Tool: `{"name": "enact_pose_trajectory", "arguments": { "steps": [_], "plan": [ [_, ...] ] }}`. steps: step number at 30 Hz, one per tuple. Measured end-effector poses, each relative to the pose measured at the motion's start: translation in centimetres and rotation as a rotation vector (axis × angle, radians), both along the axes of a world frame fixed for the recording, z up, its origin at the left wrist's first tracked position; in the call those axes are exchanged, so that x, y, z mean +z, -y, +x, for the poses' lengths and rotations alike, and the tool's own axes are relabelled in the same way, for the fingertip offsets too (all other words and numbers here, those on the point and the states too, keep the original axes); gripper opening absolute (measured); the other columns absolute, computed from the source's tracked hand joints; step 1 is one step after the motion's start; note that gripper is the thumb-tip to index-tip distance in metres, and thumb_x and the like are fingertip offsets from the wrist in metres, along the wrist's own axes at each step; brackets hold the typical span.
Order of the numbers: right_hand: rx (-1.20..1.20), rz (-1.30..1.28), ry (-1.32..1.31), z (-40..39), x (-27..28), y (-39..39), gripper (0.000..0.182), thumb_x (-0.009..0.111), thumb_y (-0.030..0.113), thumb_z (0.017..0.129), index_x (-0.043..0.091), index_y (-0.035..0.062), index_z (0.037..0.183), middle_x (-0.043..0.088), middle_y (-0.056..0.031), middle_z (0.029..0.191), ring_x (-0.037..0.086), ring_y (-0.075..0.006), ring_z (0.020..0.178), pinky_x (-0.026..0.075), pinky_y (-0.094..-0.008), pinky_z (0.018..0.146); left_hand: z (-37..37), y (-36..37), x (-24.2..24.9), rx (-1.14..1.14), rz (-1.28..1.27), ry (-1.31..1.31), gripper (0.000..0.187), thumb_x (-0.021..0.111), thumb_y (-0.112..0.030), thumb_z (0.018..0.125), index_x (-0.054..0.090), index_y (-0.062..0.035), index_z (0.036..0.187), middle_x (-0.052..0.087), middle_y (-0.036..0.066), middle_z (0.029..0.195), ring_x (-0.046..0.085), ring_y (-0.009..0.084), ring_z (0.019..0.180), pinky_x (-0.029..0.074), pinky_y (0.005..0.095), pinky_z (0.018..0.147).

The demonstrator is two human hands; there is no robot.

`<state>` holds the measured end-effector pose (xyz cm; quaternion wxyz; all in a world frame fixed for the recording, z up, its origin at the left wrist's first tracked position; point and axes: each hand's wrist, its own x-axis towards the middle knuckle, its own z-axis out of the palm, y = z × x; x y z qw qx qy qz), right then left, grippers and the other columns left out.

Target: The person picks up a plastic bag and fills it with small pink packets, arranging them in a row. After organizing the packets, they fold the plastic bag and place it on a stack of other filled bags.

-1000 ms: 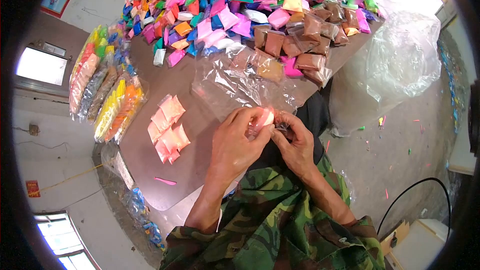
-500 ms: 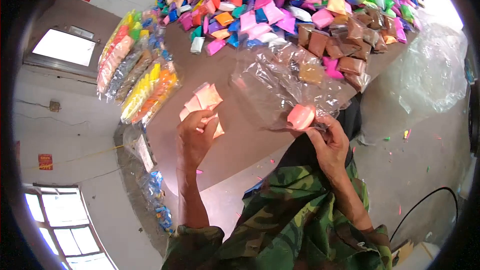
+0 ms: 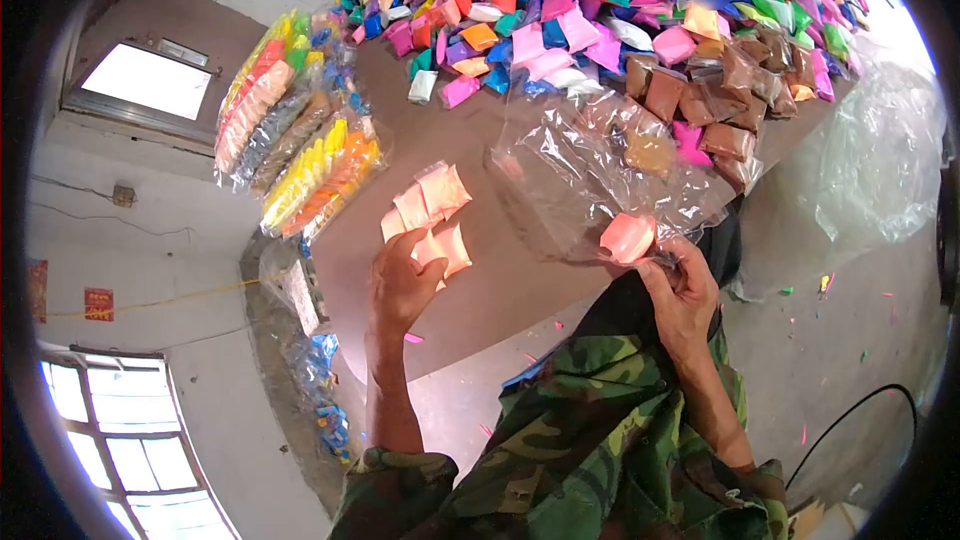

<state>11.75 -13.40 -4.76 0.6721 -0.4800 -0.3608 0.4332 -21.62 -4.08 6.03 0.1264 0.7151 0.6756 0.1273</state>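
My left hand (image 3: 398,285) is over a small group of peach-coloured packets (image 3: 440,188) on the brown tabletop. Its thumb and forefinger are closed about the lower peach packet (image 3: 450,248), partly covering it. My right hand (image 3: 683,290) pinches the edge of a large clear plastic bag (image 3: 560,175) between thumb and fingers. Near the bag's mouth, just beside those fingertips, lies another peach packet (image 3: 628,238). The bag spreads across the table towards the heap, and its clear film makes it hard to tell what lies inside or under it.
A big heap of colourful packets (image 3: 580,30) covers the far side, with brown packets (image 3: 735,90) at its right. Filled clear bags (image 3: 320,180) lie along the left table edge. A crumpled clear bag (image 3: 870,160) is at the right. A black cable (image 3: 850,410) curves near the floor.
The view has shifted slightly, moving everything a little to the right. My left thumb and forefinger are farther apart, and more of the lower peach packet shows. My right hand keeps its pinch on the bag.
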Motion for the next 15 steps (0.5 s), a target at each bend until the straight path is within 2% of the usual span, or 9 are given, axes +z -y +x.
{"name": "enact_pose_trajectory", "arguments": {
  "steps": [5,8,11,15],
  "plan": [
    [0.002,-0.002,0.012,0.1,-0.1,0.0,0.029,0.074,-0.003,0.095,0.063,-0.0023,0.122,0.066,-0.0072,0.125,0.069,-0.0143,0.109,0.057,-0.0282,0.095,-0.3,0.0,0.4,-0.053,-0.031,0.039,0.055,0.088,-0.016,0.075,0.069,-0.0008,0.124,0.069,0.016,0.118,0.069,0.025,0.081,0.057,0.0382,0.077],
    [-0.001,0.004,0.012,0.1,-0.4,0.1,0.029,0.074,-0.003,0.095,0.063,-0.0017,0.121,0.066,-0.0074,0.124,0.068,-0.0141,0.11,0.057,-0.028,0.095,1.4,0.2,1.6,-0.031,-0.101,0.145,0.056,0.088,-0.014,0.075,0.068,-0.0009,0.126,0.069,0.014,0.116,0.068,0.02,0.075,0.056,0.0349,0.072],
    [-0.003,0.005,0.011,0.1,-0.3,0.0,0.029,0.075,-0.003,0.095,0.063,-0.0012,0.121,0.066,-0.0073,0.124,0.068,-0.0138,0.11,0.057,-0.0278,0.095,2.4,-0.5,2.0,-0.136,-0.07,0.062,0.056,0.09,-0.012,0.075,0.07,-0.0033,0.126,0.069,0.01,0.115,0.062,0.0119,0.07,0.054,0.03,0.066],
    [-0.008,0.011,0.027,0.2,-0.6,0.0,0.029,0.076,-0.003,0.094,0.063,-0.0013,0.12,0.066,-0.0066,0.123,0.068,-0.013,0.108,0.057,-0.0276,0.094,1.8,-1.5,1.7,-0.104,-0.21,0.165,0.058,0.086,-0.012,0.077,0.067,-0.0004,0.13,0.069,0.017,0.121,0.069,0.0154,0.072,0.055,0.0321,0.068]
  ]
}}
